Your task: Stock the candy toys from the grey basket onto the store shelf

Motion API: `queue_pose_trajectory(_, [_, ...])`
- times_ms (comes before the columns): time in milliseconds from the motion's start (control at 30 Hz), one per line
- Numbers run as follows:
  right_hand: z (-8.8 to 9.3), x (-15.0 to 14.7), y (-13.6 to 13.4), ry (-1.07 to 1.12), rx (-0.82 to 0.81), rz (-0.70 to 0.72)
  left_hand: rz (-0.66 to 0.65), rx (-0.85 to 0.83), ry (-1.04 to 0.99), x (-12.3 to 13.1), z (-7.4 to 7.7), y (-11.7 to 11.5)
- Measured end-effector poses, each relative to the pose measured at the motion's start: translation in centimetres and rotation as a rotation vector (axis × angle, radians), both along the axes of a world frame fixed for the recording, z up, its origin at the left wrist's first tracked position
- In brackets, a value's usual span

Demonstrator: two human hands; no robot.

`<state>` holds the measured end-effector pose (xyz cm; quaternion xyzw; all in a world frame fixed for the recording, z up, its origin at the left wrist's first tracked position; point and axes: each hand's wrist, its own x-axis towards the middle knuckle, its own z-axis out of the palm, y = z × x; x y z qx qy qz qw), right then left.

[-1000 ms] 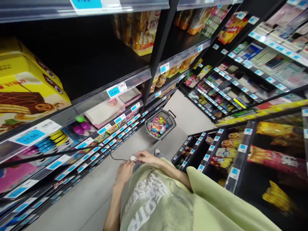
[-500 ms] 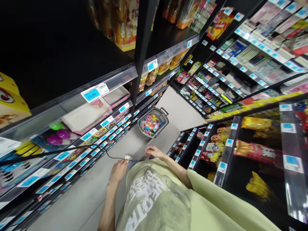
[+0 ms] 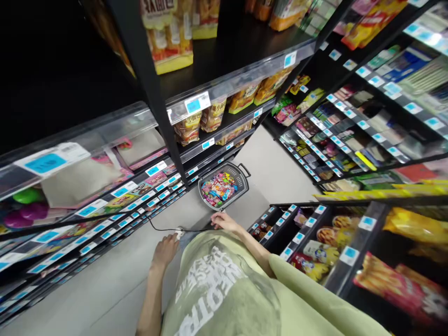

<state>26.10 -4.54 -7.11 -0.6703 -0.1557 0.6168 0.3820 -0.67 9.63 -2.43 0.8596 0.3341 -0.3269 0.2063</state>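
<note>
Both hands hang at about waist height over the aisle floor. My left hand [image 3: 165, 250] has its fingers loosely stretched, with nothing seen in them. My right hand [image 3: 224, 220] is half curled, its fingers apart and nothing visible in the grasp. Just ahead of it, on the floor, stands a dark grey shopping basket [image 3: 242, 183] with its handle at the far end. Inside the basket lies a heap of colourful wrapped sweets [image 3: 220, 187]. A thin black cable [image 3: 163, 229] runs across in front of my body, passing near both hands.
A tall black shelf on the left carries bagged bread [image 3: 214, 113], boxes and price tags [image 3: 197, 103]. On the right, low shelves hold snack bags [image 3: 390, 284]. Another shelf with small packaged goods [image 3: 350, 109] stands at the far end, past the grey floor [image 3: 276, 156].
The view has moved forward along the aisle, so the near shelves slide outward and look larger. My right hand's fingers are more curled. The basket stays almost in the same place in view.
</note>
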Motion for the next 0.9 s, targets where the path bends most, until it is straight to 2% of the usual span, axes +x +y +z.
queue_pose_trajectory(100, [-0.6, 6.6, -1.4, -0.059, 0.024, 0.002, 0.048, -0.04, 0.036, 7.3, 0.3, -3.0])
queue_pose_trajectory(167, [-0.3, 10.9, -3.0, -0.09, 0.031, -0.046, 0.021, -0.116, 0.002, 12.9, 0.3, -5.5])
queue_pose_trajectory(300, [1.2, 18.4, -6.3, 0.1, 0.113, -0.23, -0.097, -0.307, -0.14, 23.5, 0.1, -9.9])
queue_pose_trajectory(367, [1.6, 21.2, -7.4, 0.191, 0.165, -0.313, -0.146, -0.367, -0.241, 27.5, 0.3, -11.1])
queue_pose_trajectory(433, [0.8, 23.0, -8.0, 0.204, 0.161, -0.358, -0.167, -0.358, -0.328, 30.4, 0.5, -11.4])
queue_pose_trajectory(500, [-1.1, 24.1, -8.0, 0.189, 0.118, -0.37, -0.166, -0.3, -0.351, 32.3, 0.3, -10.9])
queue_pose_trajectory(600, [-5.5, 24.5, -7.4, 0.213, 0.074, -0.353, -0.158, -0.245, -0.263, 33.4, -1.1, -9.0])
queue_pose_trajectory(733, [-11.5, 23.8, -6.3, 0.323, 0.105, -0.294, -0.147, -0.209, -0.07, 32.7, -4.6, -6.1])
queue_pose_trajectory(900, [-17.7, 22.8, -5.2, 0.374, 0.063, -0.222, -0.14, -0.208, 0.084, 30.6, -9.1, -3.4])
